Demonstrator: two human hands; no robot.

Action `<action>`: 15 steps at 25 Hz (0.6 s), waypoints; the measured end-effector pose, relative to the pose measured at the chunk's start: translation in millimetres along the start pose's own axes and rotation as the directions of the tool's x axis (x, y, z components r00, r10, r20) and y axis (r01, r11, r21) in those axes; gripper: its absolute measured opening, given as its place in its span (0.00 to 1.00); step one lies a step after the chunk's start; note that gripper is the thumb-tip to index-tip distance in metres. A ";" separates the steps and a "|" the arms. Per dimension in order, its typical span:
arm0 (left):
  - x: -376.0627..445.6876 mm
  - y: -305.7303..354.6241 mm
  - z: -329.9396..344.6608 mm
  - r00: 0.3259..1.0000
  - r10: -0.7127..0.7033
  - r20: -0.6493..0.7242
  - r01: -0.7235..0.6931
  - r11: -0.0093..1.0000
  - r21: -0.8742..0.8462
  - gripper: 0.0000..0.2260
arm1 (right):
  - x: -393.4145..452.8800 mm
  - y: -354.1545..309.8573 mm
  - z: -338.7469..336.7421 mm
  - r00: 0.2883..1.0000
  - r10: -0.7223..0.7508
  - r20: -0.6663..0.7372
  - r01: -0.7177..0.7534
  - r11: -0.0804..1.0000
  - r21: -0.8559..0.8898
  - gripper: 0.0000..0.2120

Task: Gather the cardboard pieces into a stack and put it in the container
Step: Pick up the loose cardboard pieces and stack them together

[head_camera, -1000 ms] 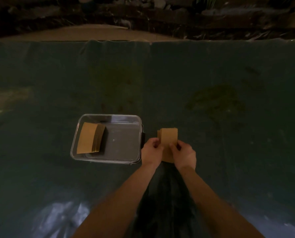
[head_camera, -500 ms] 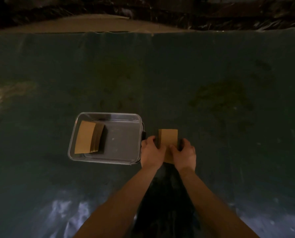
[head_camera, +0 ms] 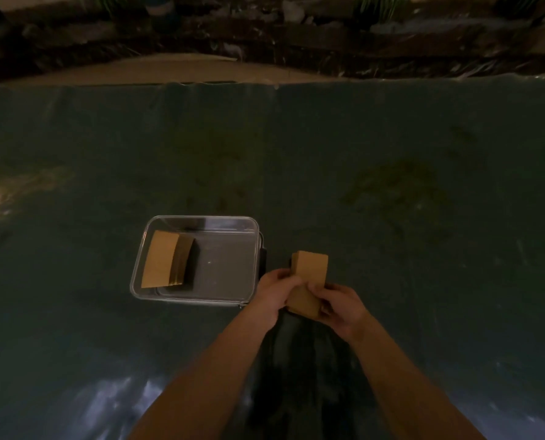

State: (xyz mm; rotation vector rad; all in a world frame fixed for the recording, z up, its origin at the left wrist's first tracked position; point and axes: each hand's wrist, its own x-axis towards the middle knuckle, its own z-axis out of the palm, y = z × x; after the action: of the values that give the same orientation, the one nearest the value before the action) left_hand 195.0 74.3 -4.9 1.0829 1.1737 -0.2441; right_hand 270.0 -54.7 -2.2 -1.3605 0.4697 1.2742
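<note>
While both hands are working just to the right of the clear container [head_camera: 251, 227], the person is squaring up a small stack of cardboard pieces [head_camera: 309, 277]. The left hand [head_camera: 272, 295] is curling its fingers against the stack's left edge, and the right hand [head_camera: 341, 308] is pinching the near right corner between thumb and fingers, so the stack is being pressed between the two hands. It is tilting up off the dark green sheet [head_camera: 391, 138], its far end raised and its near end sitting down between the palms; whether that near end is touching the sheet cannot be told.

Inside the container, against its left wall, another cardboard stack [head_camera: 163, 265] is leaning with its edges fanned slightly. To the right of that stack the container floor is lying bare.

The step in hand appears to be aligning the held pieces before carrying them over. To do it well, the hands should be squeezing the long edges evenly and tapping one short edge flat, so no piece is sticking out. A grip around the middle, thumb above and fingers below, would likely be keeping the pieces from fanning during the short move left. Clearing the container's right rim and lowering the stack onto the bare floor beside the leaning stack looks the safest placement.
</note>
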 end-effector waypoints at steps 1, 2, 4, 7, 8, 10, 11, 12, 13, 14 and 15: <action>-5.3 -3.8 -1.7 1.000 0.005 0.027 -0.004 0.999 -0.050 0.16 | -5.5 3.0 -3.6 0.999 -0.011 0.032 0.011 1.000 0.022 0.22; -12.1 -8.6 -2.2 0.999 0.019 0.039 -0.016 0.996 -0.089 0.17 | -11.9 5.8 -6.3 0.998 -0.032 0.060 0.030 0.999 0.035 0.22; -26.3 -19.1 -2.7 0.997 0.069 0.044 -0.062 0.987 -0.150 0.18 | -25.7 11.6 -9.9 0.991 -0.086 0.103 0.083 0.996 0.032 0.22; -47.7 -31.4 -9.3 0.988 0.141 0.065 -0.125 0.970 -0.208 0.16 | -45.1 19.6 -11.2 0.977 -0.166 0.132 0.171 0.985 -0.029 0.21; -55.4 -34.4 -12.9 0.985 0.159 0.068 -0.140 0.966 -0.218 0.15 | -51.6 22.9 -10.7 0.970 -0.193 0.148 0.204 0.977 -0.064 0.22; -71.6 -40.8 -20.6 0.978 0.191 0.080 -0.166 0.953 -0.254 0.15 | -65.5 31.3 -7.4 0.953 -0.227 0.203 0.255 0.959 -0.124 0.23; -78.2 -43.9 -24.6 0.976 0.199 0.091 -0.167 0.945 -0.280 0.15 | -70.6 36.2 -5.6 0.946 -0.232 0.228 0.269 0.952 -0.147 0.24; -85.9 -47.4 -28.4 0.973 0.205 0.107 -0.165 0.939 -0.303 0.17 | -75.4 42.7 -2.7 0.940 -0.235 0.246 0.280 0.945 -0.167 0.25; -92.7 -50.7 -32.1 0.970 0.206 0.126 -0.156 0.932 -0.327 0.19 | -79.3 49.8 -0.4 0.938 -0.237 0.251 0.287 0.941 -0.181 0.25; -98.8 -54.3 -35.8 0.967 0.208 0.145 -0.148 0.928 -0.343 0.20 | -83.8 57.9 3.3 0.937 -0.247 0.248 0.297 0.935 -0.191 0.24; -104.9 -58.7 -40.0 0.963 0.213 0.163 -0.146 0.925 -0.351 0.19 | -89.4 66.1 7.3 0.935 -0.266 0.234 0.314 0.928 -0.200 0.23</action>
State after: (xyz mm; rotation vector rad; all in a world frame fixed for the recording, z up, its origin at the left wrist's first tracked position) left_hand 87.0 38.3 50.6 0.8355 0.8899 -0.0033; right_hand 181.2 -100.6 46.9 -1.4159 -0.0300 1.2288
